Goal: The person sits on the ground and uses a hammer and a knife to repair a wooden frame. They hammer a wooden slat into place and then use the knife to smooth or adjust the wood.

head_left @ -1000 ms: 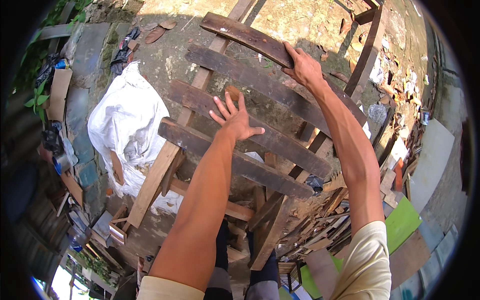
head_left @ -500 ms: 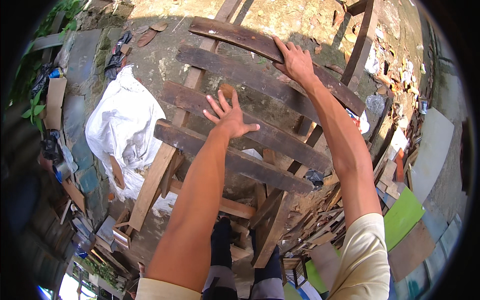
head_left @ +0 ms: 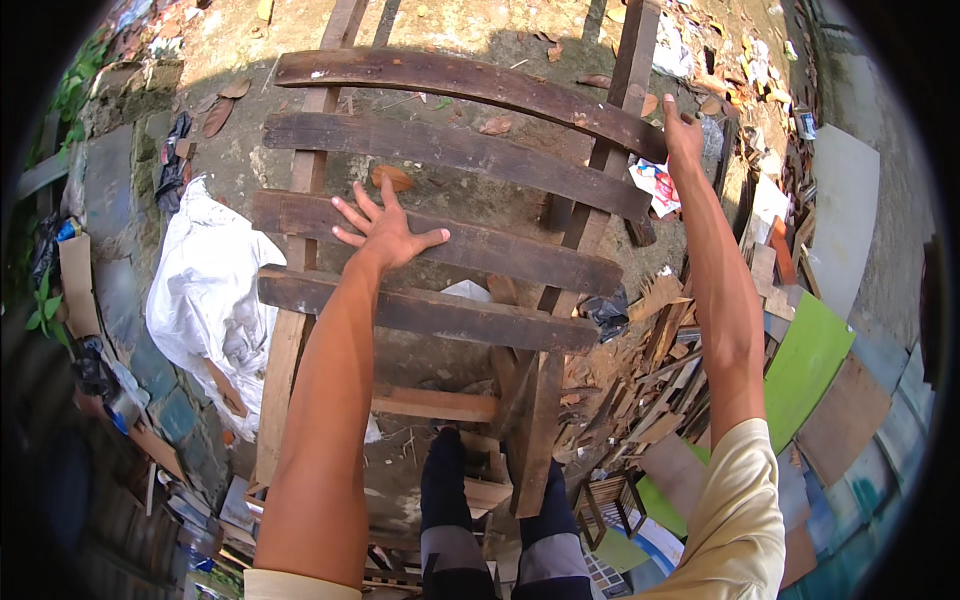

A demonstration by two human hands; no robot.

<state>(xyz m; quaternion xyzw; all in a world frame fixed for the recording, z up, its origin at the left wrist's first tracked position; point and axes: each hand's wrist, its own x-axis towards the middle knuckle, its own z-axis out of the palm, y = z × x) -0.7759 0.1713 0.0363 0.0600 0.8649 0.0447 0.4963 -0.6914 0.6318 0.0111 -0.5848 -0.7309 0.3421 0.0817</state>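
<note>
A dark wooden slatted frame lies in front of me, its curved slats crossing two long rails. My left hand (head_left: 385,238) rests on the third slat (head_left: 530,257) with its fingers spread. Nearest me is the fourth slat (head_left: 480,320); farther off lie the second slat (head_left: 430,145) and the far slat (head_left: 430,78). At the right end of the far slat, my right hand (head_left: 684,140) touches the tip, with one finger stretched out and the others partly hidden. Beneath the slats run the left rail (head_left: 310,175) and the right rail (head_left: 603,180).
A white sack (head_left: 205,280) lies left of the frame. Scrap wood (head_left: 660,380) is heaped on the right, beside a green board (head_left: 812,360) and a pale panel (head_left: 840,230). A small wooden rack (head_left: 607,505) stands near my legs. Dry leaves (head_left: 220,115) litter the ground.
The frame now lies squarer to me, its slats more level and shifted left in view. My right hand has moved from the top of the far slat to its right end. My left hand stays on the third slat.
</note>
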